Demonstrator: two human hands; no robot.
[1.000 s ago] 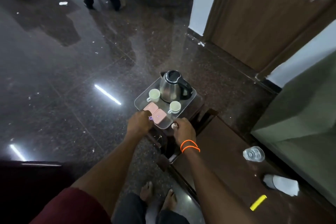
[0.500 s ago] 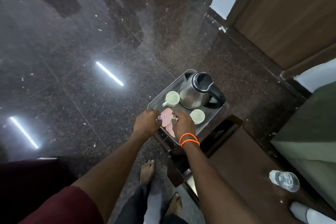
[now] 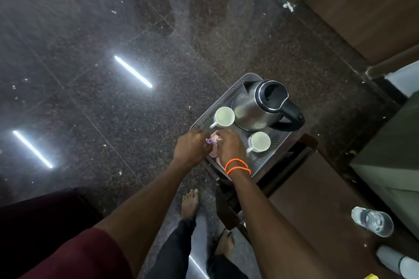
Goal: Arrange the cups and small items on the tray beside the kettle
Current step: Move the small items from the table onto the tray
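A clear plastic tray (image 3: pixel 226 95) sits on a small dark stand and carries a steel kettle (image 3: pixel 260 106) with a black lid and handle. One white cup (image 3: pixel 224 116) stands left of the kettle, another white cup (image 3: pixel 260 141) in front of it. Pink packets (image 3: pixel 214 150) lie at the tray's near corner, mostly hidden by my hands. My left hand (image 3: pixel 190 147) pinches a small purple item (image 3: pixel 209 141) over the packets. My right hand (image 3: pixel 230 147), with orange bands on the wrist, holds a small pale item (image 3: pixel 218 139) right beside it.
A dark wooden table (image 3: pixel 317 210) lies at the lower right with a clear water bottle (image 3: pixel 371 221) on it. A grey-green sofa (image 3: pixel 396 154) stands to the right, a wooden door at the upper right. The floor is dark polished granite; my bare feet are below the stand.
The camera has tilted down and closer. Both hands have moved forward from the tray's near edge over the pink packets, with the small items now held side by side.
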